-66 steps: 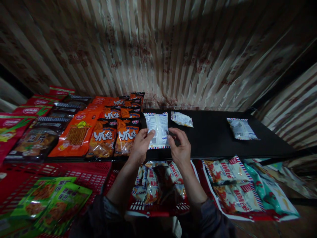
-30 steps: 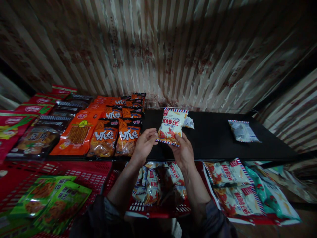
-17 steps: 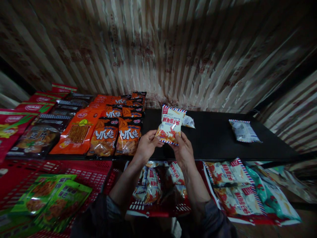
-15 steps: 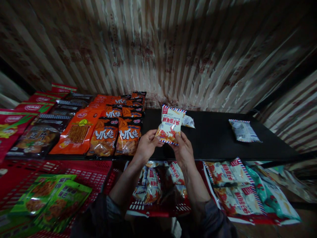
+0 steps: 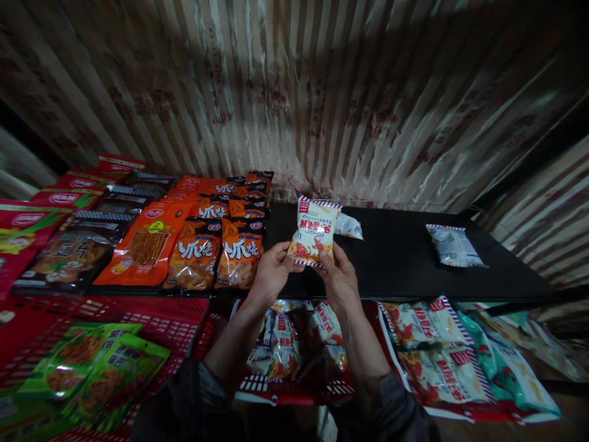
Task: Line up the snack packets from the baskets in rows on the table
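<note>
Between my two hands is a small white snack bag (image 5: 315, 228) with red lettering, a shrimp picture and striped edges, held upright with its front towards me. My left hand (image 5: 272, 270) pinches its lower left corner. The fingers of my right hand (image 5: 338, 273) grip the lower right, thumb on the front. Behind the held bag, a second snack bag (image 5: 348, 226) lies on the black shelf (image 5: 391, 258), partly hidden. Below my forearms, a red basket (image 5: 257, 383) holds several more of the white bags (image 5: 284, 344).
Rows of orange squid-snack bags (image 5: 239, 252), an orange stick-snack bag (image 5: 146, 245), dark bags (image 5: 78, 248) and red bags (image 5: 27, 230) fill the shelf's left. A silvery bag (image 5: 453, 245) lies at right. Green bags (image 5: 119, 374) sit in the lower left basket. A striped sheet (image 5: 294, 92) hangs behind.
The held bag has shifted very slightly to the left and turned a little. Both hands keep their grip on it.
</note>
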A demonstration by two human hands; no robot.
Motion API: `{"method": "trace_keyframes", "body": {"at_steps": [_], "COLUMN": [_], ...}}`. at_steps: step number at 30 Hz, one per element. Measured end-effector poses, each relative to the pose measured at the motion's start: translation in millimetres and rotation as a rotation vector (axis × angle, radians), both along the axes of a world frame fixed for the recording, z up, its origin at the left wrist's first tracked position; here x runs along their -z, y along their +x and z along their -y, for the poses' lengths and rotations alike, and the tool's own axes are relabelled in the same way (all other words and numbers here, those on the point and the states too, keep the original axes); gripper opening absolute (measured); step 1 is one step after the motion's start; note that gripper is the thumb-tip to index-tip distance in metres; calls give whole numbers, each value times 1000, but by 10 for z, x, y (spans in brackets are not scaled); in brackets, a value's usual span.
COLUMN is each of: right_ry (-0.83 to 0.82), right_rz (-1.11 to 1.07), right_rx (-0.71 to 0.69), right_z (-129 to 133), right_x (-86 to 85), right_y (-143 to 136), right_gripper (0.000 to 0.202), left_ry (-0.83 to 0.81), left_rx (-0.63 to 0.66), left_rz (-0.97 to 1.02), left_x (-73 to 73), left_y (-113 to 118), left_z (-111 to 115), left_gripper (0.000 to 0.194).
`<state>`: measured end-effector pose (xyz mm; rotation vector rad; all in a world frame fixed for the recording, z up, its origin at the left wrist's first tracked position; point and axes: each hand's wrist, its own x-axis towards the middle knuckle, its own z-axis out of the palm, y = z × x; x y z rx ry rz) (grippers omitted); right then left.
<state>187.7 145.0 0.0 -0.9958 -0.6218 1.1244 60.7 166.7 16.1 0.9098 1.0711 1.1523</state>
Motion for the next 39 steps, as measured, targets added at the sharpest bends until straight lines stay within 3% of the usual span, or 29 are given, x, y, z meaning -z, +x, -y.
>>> {"method": "trace_keyframes", "body": {"at_steps": [8,24,39], "right_ry": [1,-75,-112], "right_rz": [-17,43,174], "right_rx": [34,-57,-37], "right_z": [-4,11,4], "right_x": [39,75,127], "right_y": [14,2,-28], "right_gripper": [46,52,54], "left_ry": [42,20,20], "left_rx": [39,-36,-140], "left_rz": [27,-54,-72], "left_x": [48,21,151], "left_y": [-7,-37,-1], "left_z": [10,12,-39], "left_gripper": [25,23,8]}}
